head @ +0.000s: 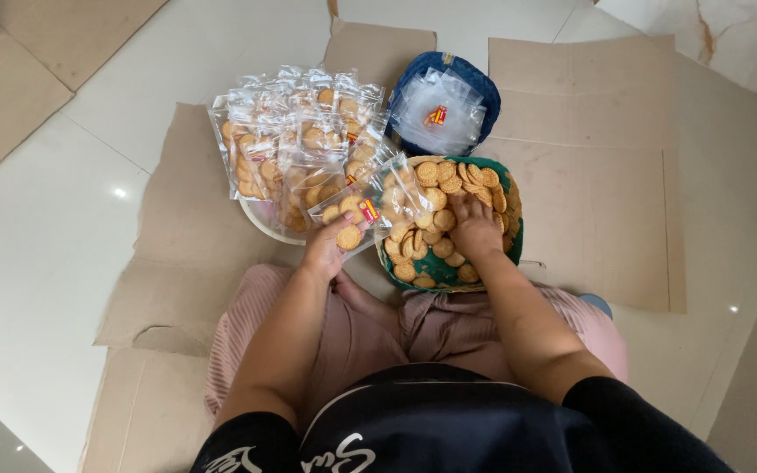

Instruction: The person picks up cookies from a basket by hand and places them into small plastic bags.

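Several flattened cardboard sheets (589, 201) pad the tiled floor you sit on. Two baskets sit within reach: green (515, 235) with loose biscuits (442, 180), too many to count; blue (484, 88) with empty bags. Filled packets (295, 144) pile leftward. Your left hand (326, 250) pinches one half-filled clear bag (374, 206); right hand (475, 229) fingers spread into biscuits.

Glossy clear plastic bags (308, 149) hold matt golden biscuits (444, 210); at twelve o'clock, matt brown cardboard (589, 210) lies on polished, shiny white floor tiles (37, 236).
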